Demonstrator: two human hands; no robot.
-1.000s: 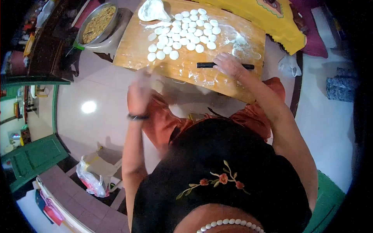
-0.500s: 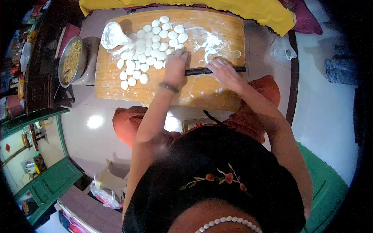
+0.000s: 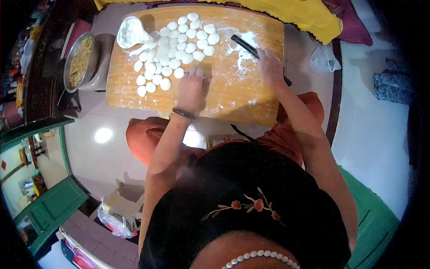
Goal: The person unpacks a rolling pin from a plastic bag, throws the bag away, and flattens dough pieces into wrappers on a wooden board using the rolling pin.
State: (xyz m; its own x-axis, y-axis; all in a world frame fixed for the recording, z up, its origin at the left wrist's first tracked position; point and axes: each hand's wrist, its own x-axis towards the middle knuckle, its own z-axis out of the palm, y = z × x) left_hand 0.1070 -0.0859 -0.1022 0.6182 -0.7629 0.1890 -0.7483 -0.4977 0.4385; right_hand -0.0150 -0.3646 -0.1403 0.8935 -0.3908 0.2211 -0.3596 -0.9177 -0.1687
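My right hand (image 3: 270, 71) is wrapped round a black rolling pin (image 3: 244, 45), held slantwise over the right side of the floured wooden board (image 3: 152, 101). My left hand (image 3: 191, 91), with a dark bracelet on the wrist, is at the board's middle, fingers bent and close together. Its fingertips are beside a small flattened dough round (image 3: 179, 72); whatever is under them is hidden. Several more white dough rounds (image 3: 172, 42) lie grouped on the board's left half. Loose flour (image 3: 245, 58) is spread near the pin.
A white container of flour (image 3: 130, 33) sits at the board's far left corner. Left of the board stands a metal bowl of chopped filling (image 3: 80, 60), a dark handle beside it. Yellow cloth (image 3: 295, 18) borders the far side. A plastic bag (image 3: 324, 58) lies on the floor at right.
The rolling pin has gone from lying level under both hands to slanting in my right hand alone. My left hand has left the pin and moved left and nearer me.
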